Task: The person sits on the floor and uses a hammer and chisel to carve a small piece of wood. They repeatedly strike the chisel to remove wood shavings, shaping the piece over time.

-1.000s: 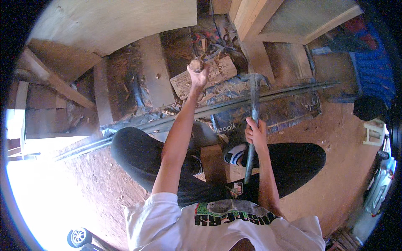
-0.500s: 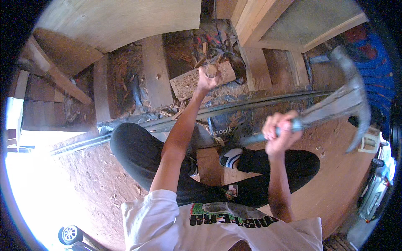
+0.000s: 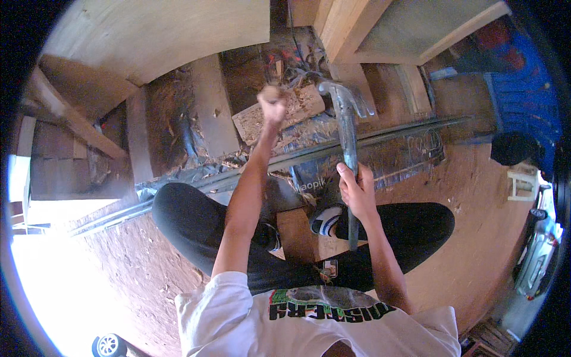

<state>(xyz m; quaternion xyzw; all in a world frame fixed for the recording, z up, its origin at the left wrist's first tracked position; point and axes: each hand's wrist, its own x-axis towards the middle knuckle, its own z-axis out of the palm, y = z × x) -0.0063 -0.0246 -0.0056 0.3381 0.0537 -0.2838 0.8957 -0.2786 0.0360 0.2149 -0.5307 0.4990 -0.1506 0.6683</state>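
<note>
My right hand (image 3: pixel 358 189) is wrapped round the handle of a claw hammer (image 3: pixel 348 134). The hammer stands nearly lengthwise in view, its metal head at the far end and the butt of its handle towards my lap. My left hand (image 3: pixel 273 112), smeared by motion, is closed on a round-ended wooden piece (image 3: pixel 272 93); whatever lies below that end is hidden. Under and beside the left hand lies a short, thick wooden block (image 3: pixel 305 107) with a rough, pitted top. The hammer head is to the right of the block, apart from the left hand.
Wooden planks (image 3: pixel 214 107) lie across the ground ahead. Long thin rods (image 3: pixel 410 128) run sideways before my feet. A pale sheet (image 3: pixel 160 30) and a timber frame (image 3: pixel 351 30) stand at the far side. Blue plastic chairs (image 3: pixel 523 83) are at the right, a parked car (image 3: pixel 538 262) beyond.
The hammer has swung from the right inward, its head now near the wooden block. My left hand has shifted a little left with the wooden piece.
</note>
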